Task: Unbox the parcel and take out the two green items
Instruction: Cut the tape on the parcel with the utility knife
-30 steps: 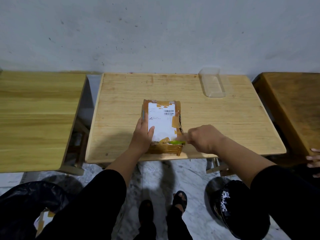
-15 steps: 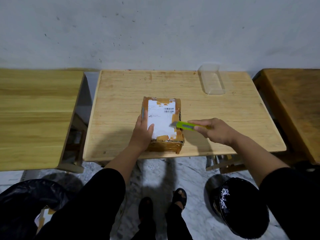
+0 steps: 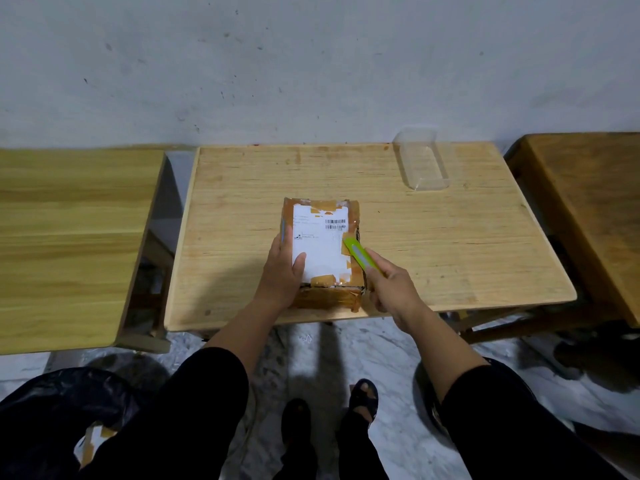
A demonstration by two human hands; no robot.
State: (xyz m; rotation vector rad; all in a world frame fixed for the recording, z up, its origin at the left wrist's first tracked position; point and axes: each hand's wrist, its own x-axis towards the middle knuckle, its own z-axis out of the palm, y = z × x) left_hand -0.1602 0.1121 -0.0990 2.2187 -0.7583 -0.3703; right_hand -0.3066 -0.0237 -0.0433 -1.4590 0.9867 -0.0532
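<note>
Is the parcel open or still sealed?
Still shut: brown tape holds the parcel closed; the right hand has the green cutter at its right edge.

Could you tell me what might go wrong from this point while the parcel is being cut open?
The left hand presses on the parcel with its thumb on the white label, close to the green utility knife that the right hand grips; a slip along the right edge could reach it. A deep cut might also damage whatever is inside. The parcel sits near the table front edge, so a hard push could slide it off.
</note>
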